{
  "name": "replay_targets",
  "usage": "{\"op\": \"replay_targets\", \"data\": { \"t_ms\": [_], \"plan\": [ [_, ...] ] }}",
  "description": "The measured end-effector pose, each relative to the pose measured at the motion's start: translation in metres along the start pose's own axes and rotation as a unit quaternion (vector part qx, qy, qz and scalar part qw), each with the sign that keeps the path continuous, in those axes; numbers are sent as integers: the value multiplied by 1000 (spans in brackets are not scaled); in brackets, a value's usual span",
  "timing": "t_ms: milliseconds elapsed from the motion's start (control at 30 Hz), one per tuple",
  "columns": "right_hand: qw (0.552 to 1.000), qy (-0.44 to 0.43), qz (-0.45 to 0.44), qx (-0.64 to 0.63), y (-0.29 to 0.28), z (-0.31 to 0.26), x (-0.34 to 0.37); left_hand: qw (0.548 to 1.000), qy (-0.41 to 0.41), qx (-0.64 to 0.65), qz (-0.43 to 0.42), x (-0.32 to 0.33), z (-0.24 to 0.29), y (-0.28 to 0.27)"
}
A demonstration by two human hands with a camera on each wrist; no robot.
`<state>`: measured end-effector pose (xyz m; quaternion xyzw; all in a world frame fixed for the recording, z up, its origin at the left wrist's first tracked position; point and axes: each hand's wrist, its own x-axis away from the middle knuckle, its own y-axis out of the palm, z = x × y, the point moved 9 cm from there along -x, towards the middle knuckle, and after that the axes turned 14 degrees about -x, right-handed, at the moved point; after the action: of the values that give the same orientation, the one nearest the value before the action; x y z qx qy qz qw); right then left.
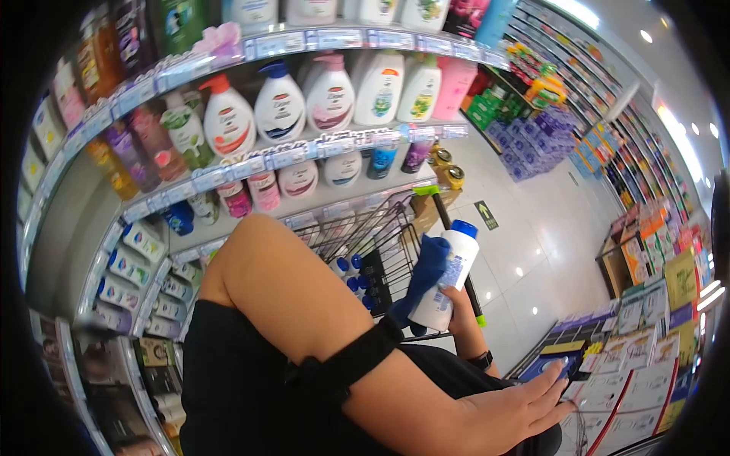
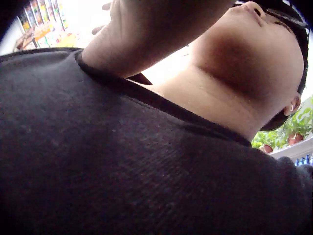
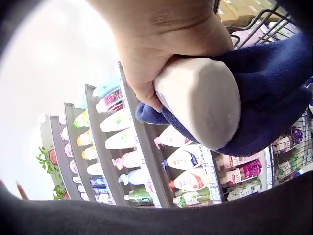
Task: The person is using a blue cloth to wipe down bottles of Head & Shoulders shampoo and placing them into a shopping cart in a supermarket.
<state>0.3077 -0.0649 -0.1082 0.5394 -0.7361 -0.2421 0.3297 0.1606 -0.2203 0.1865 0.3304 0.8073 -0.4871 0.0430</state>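
My right hand grips a white bottle with a blue cap, held tilted over the shopping cart. A navy cloth lies against the bottle's side. In the right wrist view the bottle's smooth white base faces the camera, and the navy cloth wraps behind it. Bent across the body, my left arm wears a black strap; the left hand has its fingers stretched out, holding nothing, near the lower right. The left wrist view shows mostly a dark shirt.
Several blue-capped bottles stand inside the cart. Shelves of pump bottles curve along the left and front. Stacked purple packs sit beyond the tiled aisle. Boxed goods line the right side.
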Motion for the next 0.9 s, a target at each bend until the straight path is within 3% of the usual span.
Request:
{"op": "replay_targets", "data": {
  "t_ms": [33, 67, 100, 133, 200, 233, 267, 367, 467, 567, 733, 900],
  "plan": [
    [1000, -7, 9, 18, 1, -3, 1, 995, -58, -37, 68, 2, -10, -13],
    [999, -11, 18, 35, 5, -6, 2, 995, -66, -52, 56, 3, -10, -12],
    [999, -2, 18, 37, 77, -23, 15, 994, -76, -67, 43, 4, -15, -15],
    [999, 4, 16, 47, 24, -14, 8, 992, -88, -84, 28, 5, -20, -17],
    [997, 16, 6, 70, 14, -18, 6, 988, -112, -96, 37, 4, -24, -11],
    [997, 24, 3, 76, 38, -25, 9, 990, -108, -84, 31, 4, -28, -14],
    [997, 18, -6, 80, 26, -25, 6, 991, -106, -72, 25, 4, -32, -15],
    [996, 7, -18, 87, 32, -30, 3, 987, -81, -12, 141, -8, -19, 3],
    [996, 12, -29, 79, 35, -31, -5, 980, -122, 5, 155, -26, -1, 24],
    [994, 28, -46, 92, 49, -34, -5, 990, -81, 30, 108, -44, 5, 27],
    [988, 54, -58, 130, 72, -36, -4, 929, -44, 128, 344, -41, 7, -4],
    [989, 90, -43, 113, 43, -13, -9, 897, 17, 177, 404, -32, 12, -15]
  ]
}}
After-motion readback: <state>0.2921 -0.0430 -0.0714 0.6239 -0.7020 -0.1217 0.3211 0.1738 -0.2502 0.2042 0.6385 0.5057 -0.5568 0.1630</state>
